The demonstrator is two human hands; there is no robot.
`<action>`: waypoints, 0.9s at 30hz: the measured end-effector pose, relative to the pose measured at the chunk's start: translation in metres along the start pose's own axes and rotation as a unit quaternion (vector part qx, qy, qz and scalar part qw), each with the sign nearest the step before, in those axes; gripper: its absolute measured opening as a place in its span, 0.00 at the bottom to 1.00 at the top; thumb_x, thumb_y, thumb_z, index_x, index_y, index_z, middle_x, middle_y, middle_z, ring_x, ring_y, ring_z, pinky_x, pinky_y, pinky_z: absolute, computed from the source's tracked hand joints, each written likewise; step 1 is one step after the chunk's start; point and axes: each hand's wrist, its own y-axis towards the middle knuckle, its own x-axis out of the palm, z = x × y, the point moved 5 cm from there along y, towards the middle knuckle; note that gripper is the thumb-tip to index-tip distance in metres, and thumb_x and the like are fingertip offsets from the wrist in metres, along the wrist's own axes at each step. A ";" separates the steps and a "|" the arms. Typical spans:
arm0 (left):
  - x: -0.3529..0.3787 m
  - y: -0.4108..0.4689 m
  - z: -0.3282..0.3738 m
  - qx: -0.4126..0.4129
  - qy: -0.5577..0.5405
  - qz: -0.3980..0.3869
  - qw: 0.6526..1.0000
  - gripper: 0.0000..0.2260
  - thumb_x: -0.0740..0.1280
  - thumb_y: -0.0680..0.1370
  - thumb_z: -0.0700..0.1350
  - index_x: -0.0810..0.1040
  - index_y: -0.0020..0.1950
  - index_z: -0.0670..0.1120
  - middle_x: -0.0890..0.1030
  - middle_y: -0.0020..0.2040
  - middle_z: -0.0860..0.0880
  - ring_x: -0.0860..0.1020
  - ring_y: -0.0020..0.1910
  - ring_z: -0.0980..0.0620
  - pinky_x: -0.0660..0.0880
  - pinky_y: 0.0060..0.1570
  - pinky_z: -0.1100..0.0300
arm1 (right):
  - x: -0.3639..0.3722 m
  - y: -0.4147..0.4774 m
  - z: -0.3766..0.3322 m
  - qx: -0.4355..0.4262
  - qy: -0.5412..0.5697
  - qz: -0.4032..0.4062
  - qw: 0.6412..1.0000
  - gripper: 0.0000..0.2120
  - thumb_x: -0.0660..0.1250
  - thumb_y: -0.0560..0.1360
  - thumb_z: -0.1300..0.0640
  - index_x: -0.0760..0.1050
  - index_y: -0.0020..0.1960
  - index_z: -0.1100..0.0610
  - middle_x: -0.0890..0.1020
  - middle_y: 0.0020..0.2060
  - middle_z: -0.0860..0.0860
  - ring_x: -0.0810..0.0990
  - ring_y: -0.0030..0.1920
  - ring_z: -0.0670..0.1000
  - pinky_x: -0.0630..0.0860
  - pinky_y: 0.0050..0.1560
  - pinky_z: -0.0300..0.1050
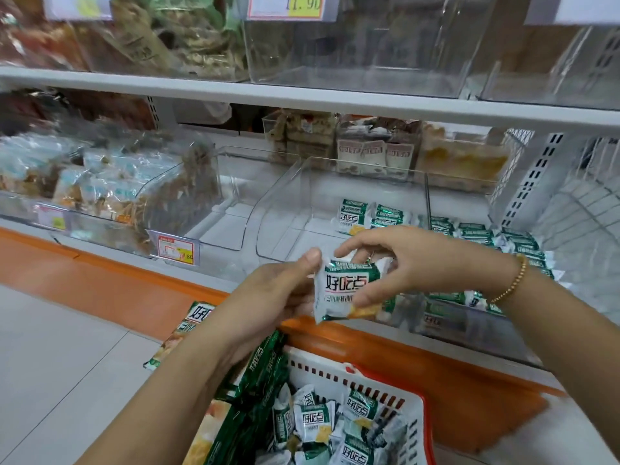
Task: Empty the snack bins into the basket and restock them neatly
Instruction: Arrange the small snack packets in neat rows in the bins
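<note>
Both hands hold 1 snack packet (pixel 347 290). Left hand (pixel 278 297) pinches its top-left corner, thumb in front. Right hand (pixel 385 263) pinches it with fingers on the top edge and thumb at lower right. It's above the orange shelf edge (pixel 369 340), between basket and bins. Printed face toward camera, green band up, writing roughly level with a slight tilt. It looks near-square, so no clear long axis. Reads 好吃点. Clear bin (pixel 295 196) behind: 2 matching packets (pixel 355 214) upright at back right. Neighbouring bin (pixel 469 330): rows of them, can't count. White basket (pixel 417 411) below holds a loose pile plus large green bags (pixel 265 367). 2 readable price tags: 11.90 (pixel 292 6) and 7.80 (pixel 176 251).
</note>
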 end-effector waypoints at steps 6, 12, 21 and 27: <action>-0.032 0.014 0.009 0.100 0.260 0.205 0.938 0.16 0.61 0.81 0.48 0.72 0.68 0.46 0.77 0.63 0.50 0.76 0.60 0.54 0.70 0.58 0.64 | -0.058 0.058 0.017 0.057 -0.087 0.076 0.992 0.25 0.74 0.67 0.42 0.77 0.60 0.52 0.79 0.56 0.47 0.76 0.50 0.42 0.70 0.48 0.27; -0.016 0.036 -0.013 0.109 0.555 0.133 0.814 0.20 0.56 0.82 0.46 0.64 0.74 0.50 0.66 0.72 0.51 0.67 0.68 0.53 0.65 0.63 0.61 | -0.057 0.150 0.059 0.155 -0.075 0.094 0.981 0.32 0.76 0.67 0.47 0.73 0.63 0.65 0.80 0.51 0.58 0.78 0.44 0.54 0.76 0.46 0.48; -0.022 0.045 -0.006 0.121 0.551 0.126 0.816 0.17 0.55 0.82 0.47 0.68 0.71 0.50 0.72 0.68 0.52 0.70 0.64 0.54 0.69 0.61 0.61 | -0.031 0.187 0.123 0.245 -0.206 0.067 0.945 0.24 0.78 0.66 0.49 0.77 0.56 0.61 0.82 0.47 0.54 0.79 0.41 0.50 0.76 0.40 0.42; -0.023 0.045 -0.002 0.123 0.535 0.109 0.829 0.16 0.57 0.82 0.46 0.71 0.70 0.49 0.74 0.67 0.50 0.73 0.63 0.53 0.69 0.61 0.61 | -0.034 0.188 0.135 0.306 -0.233 0.081 0.919 0.44 0.80 0.60 0.43 0.66 0.69 0.57 0.70 0.65 0.58 0.65 0.67 0.61 0.69 0.65 0.58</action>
